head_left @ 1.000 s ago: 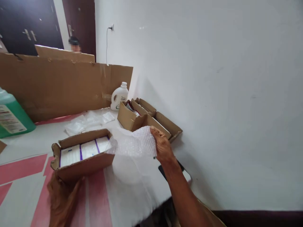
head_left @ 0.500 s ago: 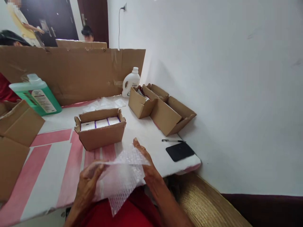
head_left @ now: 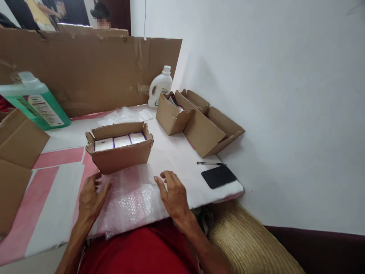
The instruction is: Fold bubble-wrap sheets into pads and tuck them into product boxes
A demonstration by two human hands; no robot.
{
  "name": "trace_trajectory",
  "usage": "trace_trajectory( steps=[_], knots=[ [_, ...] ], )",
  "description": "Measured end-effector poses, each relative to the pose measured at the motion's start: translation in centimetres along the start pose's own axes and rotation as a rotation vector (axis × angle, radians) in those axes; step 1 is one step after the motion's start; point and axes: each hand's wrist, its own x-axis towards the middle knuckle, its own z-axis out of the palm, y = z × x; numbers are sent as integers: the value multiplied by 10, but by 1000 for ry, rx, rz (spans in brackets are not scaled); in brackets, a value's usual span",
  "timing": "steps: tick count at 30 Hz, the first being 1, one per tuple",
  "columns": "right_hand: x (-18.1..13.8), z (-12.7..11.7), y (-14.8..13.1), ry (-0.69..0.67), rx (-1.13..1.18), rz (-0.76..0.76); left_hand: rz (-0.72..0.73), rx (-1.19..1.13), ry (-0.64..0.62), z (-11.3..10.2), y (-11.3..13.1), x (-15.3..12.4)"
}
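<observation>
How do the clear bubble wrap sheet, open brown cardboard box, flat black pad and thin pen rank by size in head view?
Bubble wrap sheet and cardboard box: alike, wrap nearer.
Black pad.
Pen.

Your bubble wrap (head_left: 128, 199): clear dimpled plastic, faintly glossy. At its 12 o'clock, box (head_left: 121, 158) of matt brown cardboard. At 3 o'clock, phone (head_left: 218, 176), smooth black.

Green jug (head_left: 34, 102) and white bottle (head_left: 160, 88) labels unreadable
</observation>
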Motion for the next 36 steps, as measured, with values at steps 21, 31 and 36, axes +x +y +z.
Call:
trace_trajectory(
  steps=[21, 31, 36],
  knots=[
    [16, 90, 31, -455, -239, -356, 595, 515, -55, 67, -36, -51],
    [14, 72, 50, -414, -265, -247, 416, 558, -44, 29, -57, -53],
    [8, 60, 43, -395, -232, -168, 417, 523, 0, 10, -71, -53]
  ],
)
